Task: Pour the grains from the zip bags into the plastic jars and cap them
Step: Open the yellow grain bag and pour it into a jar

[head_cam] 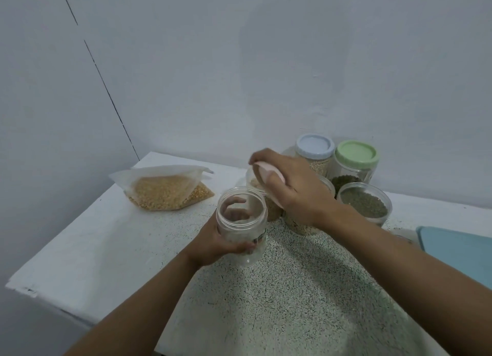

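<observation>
My left hand (pixel 213 242) grips an empty clear plastic jar (pixel 241 222), uncapped, a little above the counter. My right hand (pixel 290 188) holds a pink lid (pixel 266 176), tilted over an open jar of pale grain (pixel 255 185) just behind the empty one. A zip bag of yellow grain (pixel 167 189) lies open-topped on the counter to the left. Under my right hand stands another jar of pale grain (pixel 300 226), mostly hidden.
At the back right stand a blue-capped jar (pixel 315 153), a green-capped jar (pixel 355 161) and an uncapped jar of green grain (pixel 364 204). A light blue tray edge (pixel 458 246) sits at the far right. The speckled counter (pixel 292 289) meets the wall behind; its left edge drops off.
</observation>
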